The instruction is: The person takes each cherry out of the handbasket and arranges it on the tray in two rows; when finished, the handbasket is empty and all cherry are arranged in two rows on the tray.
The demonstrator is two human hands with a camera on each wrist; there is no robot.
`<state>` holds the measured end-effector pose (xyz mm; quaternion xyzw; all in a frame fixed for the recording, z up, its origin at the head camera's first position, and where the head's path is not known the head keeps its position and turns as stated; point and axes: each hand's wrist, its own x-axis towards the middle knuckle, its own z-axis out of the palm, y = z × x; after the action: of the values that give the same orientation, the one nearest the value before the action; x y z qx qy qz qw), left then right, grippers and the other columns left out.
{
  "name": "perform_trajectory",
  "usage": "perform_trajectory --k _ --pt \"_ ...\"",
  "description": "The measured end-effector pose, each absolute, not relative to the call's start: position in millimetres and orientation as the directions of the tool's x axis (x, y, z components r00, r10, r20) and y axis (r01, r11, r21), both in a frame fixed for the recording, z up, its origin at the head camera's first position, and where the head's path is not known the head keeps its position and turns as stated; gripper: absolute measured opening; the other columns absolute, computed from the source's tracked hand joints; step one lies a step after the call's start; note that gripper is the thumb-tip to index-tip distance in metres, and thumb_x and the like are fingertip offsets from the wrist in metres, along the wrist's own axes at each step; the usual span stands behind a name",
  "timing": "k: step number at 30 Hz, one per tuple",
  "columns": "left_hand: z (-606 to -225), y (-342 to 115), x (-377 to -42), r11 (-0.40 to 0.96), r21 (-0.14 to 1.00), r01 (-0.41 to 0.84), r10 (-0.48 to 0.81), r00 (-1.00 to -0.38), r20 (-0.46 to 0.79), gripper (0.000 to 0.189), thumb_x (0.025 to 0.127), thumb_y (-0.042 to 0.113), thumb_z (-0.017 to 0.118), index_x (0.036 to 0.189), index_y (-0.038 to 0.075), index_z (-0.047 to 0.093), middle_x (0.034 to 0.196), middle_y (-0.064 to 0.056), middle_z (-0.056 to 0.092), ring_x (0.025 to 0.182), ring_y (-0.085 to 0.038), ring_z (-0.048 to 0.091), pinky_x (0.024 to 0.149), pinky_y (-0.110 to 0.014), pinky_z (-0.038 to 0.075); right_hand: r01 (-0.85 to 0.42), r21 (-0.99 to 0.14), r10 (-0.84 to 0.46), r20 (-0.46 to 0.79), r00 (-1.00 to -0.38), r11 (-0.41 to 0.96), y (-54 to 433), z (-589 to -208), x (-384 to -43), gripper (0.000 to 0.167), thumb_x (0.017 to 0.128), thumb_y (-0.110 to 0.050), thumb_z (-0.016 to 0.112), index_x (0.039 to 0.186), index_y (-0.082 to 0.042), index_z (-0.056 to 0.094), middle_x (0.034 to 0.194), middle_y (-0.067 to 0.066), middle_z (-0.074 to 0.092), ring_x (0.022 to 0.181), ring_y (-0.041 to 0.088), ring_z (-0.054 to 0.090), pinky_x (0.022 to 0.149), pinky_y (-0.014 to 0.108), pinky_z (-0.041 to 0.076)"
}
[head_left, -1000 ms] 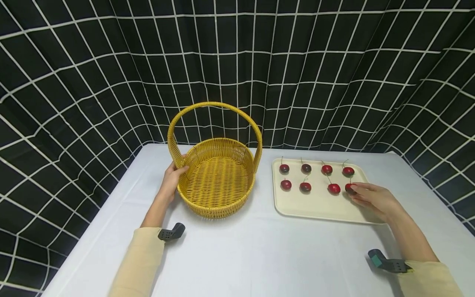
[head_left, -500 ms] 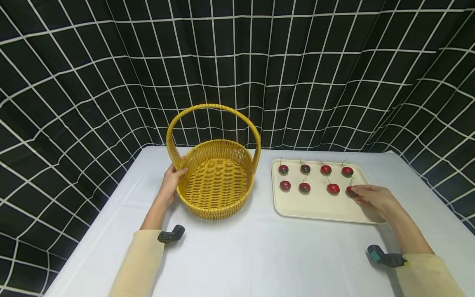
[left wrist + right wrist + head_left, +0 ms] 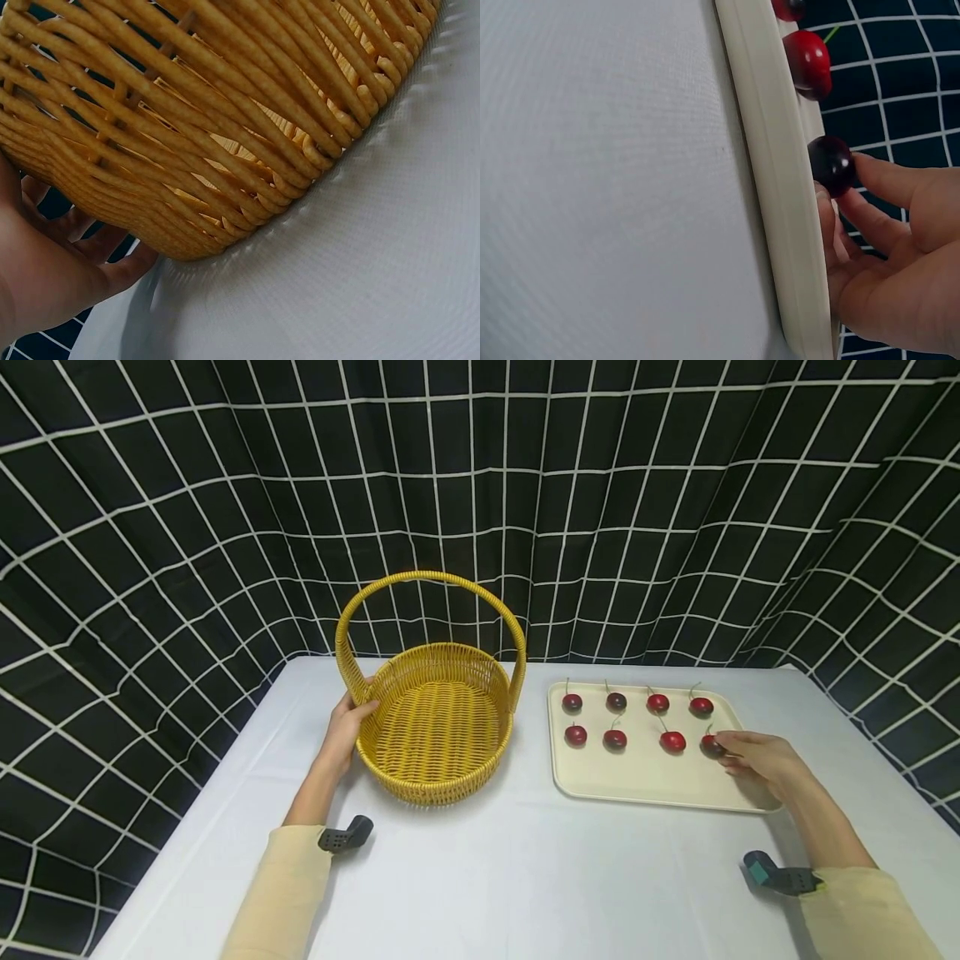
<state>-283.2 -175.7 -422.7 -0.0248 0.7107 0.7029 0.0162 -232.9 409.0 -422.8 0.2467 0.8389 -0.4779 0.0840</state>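
A yellow wicker basket (image 3: pixel 435 785) with a tall arched handle stands on the left part of the table. My left hand (image 3: pixel 345 727) grips its left side where the handle meets the rim, thumb over the edge and fingers outside. In the left wrist view the basket's woven wall (image 3: pixel 225 112) fills the upper part, beside the left hand (image 3: pixel 52 262). On a cream tray (image 3: pixel 630 781) lie two rows of cherries with stems. My right hand (image 3: pixel 765 764) pinches the dark red cherry (image 3: pixel 711 747) at the right end of the front row; the right wrist view shows thumb and fingertips against this cherry (image 3: pixel 831 165).
Other cherries, such as a red cherry (image 3: pixel 672 742), lie close to the right hand. A white cloth (image 3: pixel 525 877) covers the table. Black curtains with a white grid (image 3: pixel 480 485) hang behind and at both sides. Each wrist bears a small black camera (image 3: pixel 347 835).
My right hand has shifted slightly to the right, and more of the cherry at its fingertips shows, turned a little. My left hand keeps its hold on the basket. The head view has tilted slightly.
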Motion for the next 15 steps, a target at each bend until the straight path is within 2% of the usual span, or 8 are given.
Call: perform_trajectory --k 10,15 --pt "-423.0 -176.4 -283.5 -0.001 0.998 -0.063 -0.006 -0.998 -0.063 0.053 0.100 0.012 0.044 0.150 0.010 0.027 0.154 -0.010 0.024 0.139 -0.024 0.023 0.113 -0.039 0.015 0.486 -0.772 0.331 -0.370 -0.868 0.410 410.9 -422.5 -233.5 0.063 0.099 -0.029 0.052 0.140 0.014 0.031 0.111 0.023 0.056 0.066 0.002 0.057 0.061 0.017 0.052" --pt "-422.7 -175.3 -281.4 0.017 0.999 -0.051 -0.014 -0.999 -0.050 0.053 0.099 0.013 0.044 0.150 0.011 0.028 0.153 -0.010 0.025 0.138 -0.024 0.025 0.113 -0.039 0.017 0.481 -0.787 0.327 -0.371 -0.869 0.386 407.3 -419.6 -229.2 0.063 0.101 -0.030 0.043 0.142 0.015 0.025 0.122 0.031 0.047 0.064 0.000 0.055 0.061 0.016 0.051"
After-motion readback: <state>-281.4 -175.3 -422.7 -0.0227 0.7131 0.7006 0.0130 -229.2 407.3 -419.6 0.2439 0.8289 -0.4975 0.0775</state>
